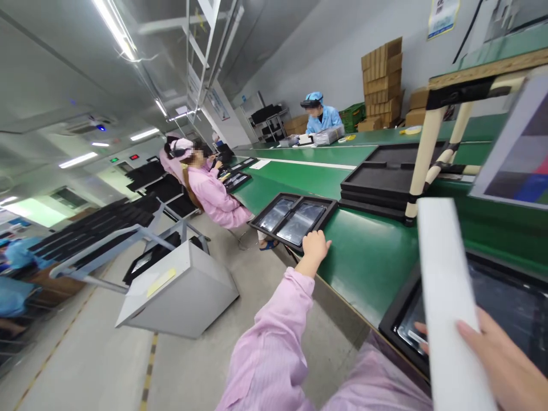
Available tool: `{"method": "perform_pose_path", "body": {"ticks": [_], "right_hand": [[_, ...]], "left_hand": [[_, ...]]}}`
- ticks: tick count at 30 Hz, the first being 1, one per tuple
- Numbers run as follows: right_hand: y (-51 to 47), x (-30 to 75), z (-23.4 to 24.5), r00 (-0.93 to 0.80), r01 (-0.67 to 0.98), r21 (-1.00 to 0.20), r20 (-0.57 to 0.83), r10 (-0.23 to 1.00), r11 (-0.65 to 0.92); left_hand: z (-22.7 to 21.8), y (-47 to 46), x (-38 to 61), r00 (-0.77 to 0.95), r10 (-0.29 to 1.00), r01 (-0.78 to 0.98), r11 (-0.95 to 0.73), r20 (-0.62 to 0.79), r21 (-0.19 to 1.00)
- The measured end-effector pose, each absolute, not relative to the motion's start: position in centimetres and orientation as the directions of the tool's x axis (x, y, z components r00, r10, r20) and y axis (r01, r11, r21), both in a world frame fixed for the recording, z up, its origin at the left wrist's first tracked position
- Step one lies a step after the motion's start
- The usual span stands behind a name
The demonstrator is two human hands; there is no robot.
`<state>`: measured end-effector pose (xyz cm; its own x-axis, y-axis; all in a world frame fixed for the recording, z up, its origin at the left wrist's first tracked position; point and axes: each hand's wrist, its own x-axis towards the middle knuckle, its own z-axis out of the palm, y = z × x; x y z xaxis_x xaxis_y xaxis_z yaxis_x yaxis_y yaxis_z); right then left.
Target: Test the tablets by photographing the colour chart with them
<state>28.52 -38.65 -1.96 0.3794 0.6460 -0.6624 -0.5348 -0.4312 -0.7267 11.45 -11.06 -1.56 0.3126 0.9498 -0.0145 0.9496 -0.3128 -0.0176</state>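
My left hand (315, 246) is closed on the near edge of a black tray (330, 212). Two flat glossy panels, one of them the nearer panel (301, 221), lie side by side in that tray, which overhangs the green table's edge. In my right hand (500, 357) is a long flat white bar (449, 302), held upright, with the thumb on this side and fingertips showing past its left edge. Behind the bar, a second black tray (396, 305) holds dark glossy panels; the bar and hand cover part of it.
Stacked black trays (379, 181) stand on the green table (363, 242) beside a beige pipe frame (423, 162). A person in pink (214, 194) sits further along, another in blue (325, 119) across. A grey cabinet cart (184, 291) stands on the floor at left.
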Motion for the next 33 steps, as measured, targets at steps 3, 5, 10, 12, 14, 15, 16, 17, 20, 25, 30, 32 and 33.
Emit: {"method": "perform_pose_path", "body": {"ticks": [3, 5, 10, 12, 14, 15, 16, 17, 20, 25, 30, 32, 33], "right_hand": [[-34.6, 27.0, 0.0, 0.360, -0.455, -0.808, -0.551, 0.753, -0.373], [-31.8, 26.6, 0.0, 0.346, -0.347, -0.849, -0.512, 0.786, -0.399], [-25.9, 26.5, -2.1, 0.402, 0.012, -0.909, -0.378, 0.834, -0.418], [-24.5, 26.4, -3.1, 0.445, 0.134, -0.903, -0.314, 0.839, -0.409], [-23.8, 26.1, -4.1, 0.447, 0.267, -0.886, -0.235, 0.863, -0.380], [-23.6, 26.0, -4.6, 0.433, 0.329, -0.874, -0.197, 0.880, -0.358], [-23.6, 25.9, -5.1, 0.411, 0.387, -0.860, -0.163, 0.897, -0.334], [-23.6, 25.7, -5.5, 0.389, 0.440, -0.842, -0.135, 0.911, -0.312], [-23.7, 25.5, -6.5, 0.342, 0.569, -0.772, -0.093, 0.935, -0.285], [-23.7, 24.4, -6.0, 0.339, 0.708, -0.631, -0.087, 0.937, -0.315], [-23.7, 23.0, -4.3, 0.336, 0.776, -0.558, -0.030, 0.941, -0.294], [-23.6, 22.7, -4.5, 0.315, 0.777, -0.567, -0.024, 0.949, -0.273], [-23.6, 22.7, -4.7, 0.311, 0.770, -0.578, -0.029, 0.950, -0.270]], "left_hand": [[-2.9, -10.2, 11.5, 0.325, 0.945, 0.944, -0.326, -0.033, -0.050], [-3.1, -9.9, 11.5, 0.307, 0.952, 0.949, -0.307, -0.004, -0.068], [-3.0, -8.3, 11.0, 0.220, 0.975, 0.973, -0.216, 0.038, -0.083], [-3.0, -7.6, 10.8, 0.200, 0.980, 0.977, -0.197, 0.019, -0.081], [-2.9, -7.1, 10.7, 0.183, 0.983, 0.980, -0.183, -0.008, -0.078], [-2.8, -6.8, 10.6, 0.179, 0.984, 0.981, -0.180, -0.025, -0.076], [-2.7, -6.6, 10.6, 0.179, 0.983, 0.981, -0.182, -0.044, -0.072], [-2.6, -6.5, 10.6, 0.183, 0.981, 0.980, -0.187, -0.064, -0.066], [-1.6, -6.1, 10.3, 0.216, 0.968, 0.974, -0.223, -0.127, -0.041], [1.6, -7.4, 9.0, 0.314, 0.936, 0.949, -0.315, -0.158, 0.016], [5.0, -13.4, 7.7, 0.411, 0.909, 0.909, -0.403, -0.066, 0.103], [6.1, -16.5, 7.5, 0.457, 0.888, 0.882, -0.447, -0.042, 0.150], [6.6, -18.0, 7.5, 0.487, 0.873, 0.862, -0.474, -0.036, 0.178]]}}
